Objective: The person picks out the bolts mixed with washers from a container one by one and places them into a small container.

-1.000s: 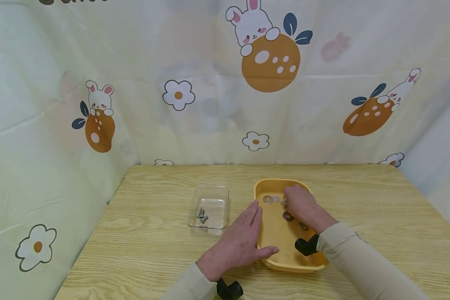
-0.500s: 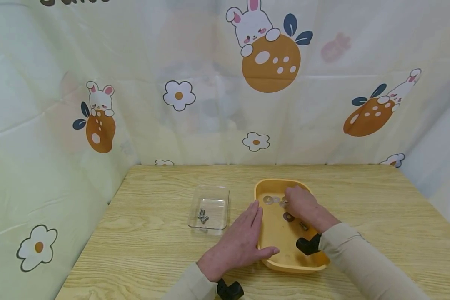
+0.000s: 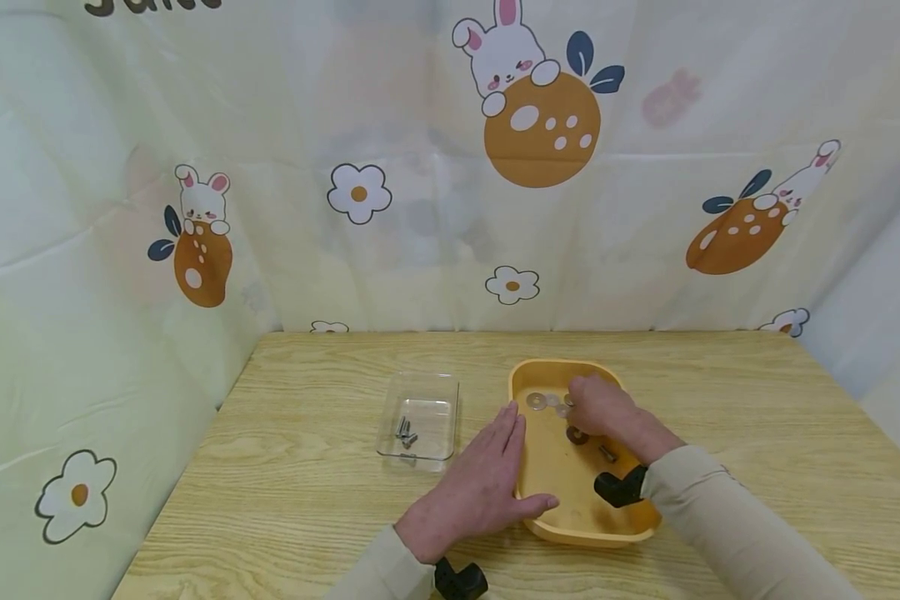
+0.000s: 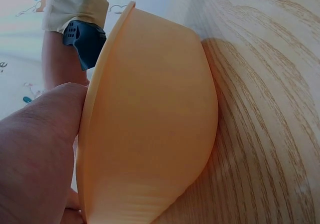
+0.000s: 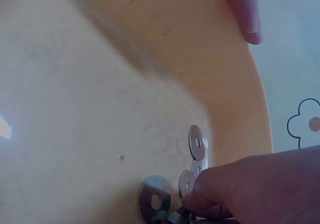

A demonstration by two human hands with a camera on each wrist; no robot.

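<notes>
An orange-yellow plastic tray (image 3: 558,492) stands on the wooden table. My left hand (image 3: 480,479) rests along its left rim with fingers straight and thumb reaching over the near part. Inside the far right part of the tray, my right hand (image 3: 603,407) has its fingers curled down. At its fingertips in the right wrist view, thumb and fingers pinch a small metal bolt (image 5: 179,215). Beside them lie several flat washers, among them a larger washer (image 5: 155,199) and a washer (image 5: 196,142) near the wall. Another bolt (image 3: 607,452) lies below the right hand.
A clear plastic box (image 3: 435,417) stands left of the tray, with several metal bolts (image 3: 405,432) in its near left corner. Behind the wooden table (image 3: 307,467) hangs a printed curtain (image 3: 420,250). Dark camera mounts (image 3: 618,486) sit at the wrists.
The right hand shifts very slightly and one small washer by its fingertips has slid a little to the left. The left hand keeps its place on the tray rim.
</notes>
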